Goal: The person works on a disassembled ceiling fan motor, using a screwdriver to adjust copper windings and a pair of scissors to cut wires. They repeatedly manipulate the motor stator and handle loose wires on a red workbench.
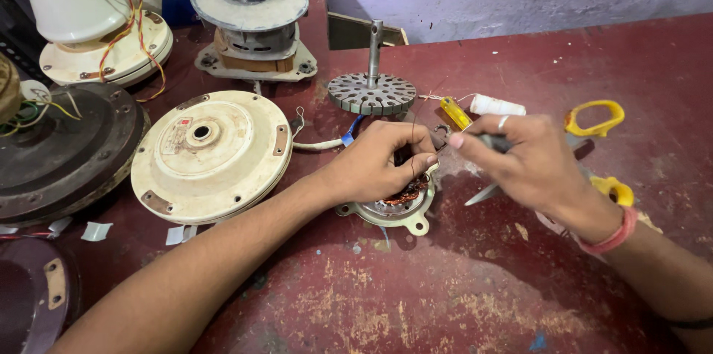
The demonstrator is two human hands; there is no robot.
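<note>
On worn red table (460, 287), left hand (375, 164) clasping small motor (397, 205), right hand (520, 161) pinching tool, scissors (598, 146) beside.

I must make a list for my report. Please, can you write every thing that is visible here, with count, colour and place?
small motor stator: 1, copper windings on grey base, centre, under left hand
toothed rotor with shaft: 1, grey, behind it
cream fan motor housing: 1, left of centre
dark fan housing: 1, far left
grey motor: 1, top
white fan motor: 1, top left
scissors: 1, yellow handles, right
thread spool: 1, white, behind right hand
table: 1, worn red
left hand: on stator
right hand: pinching a dark tool
</note>
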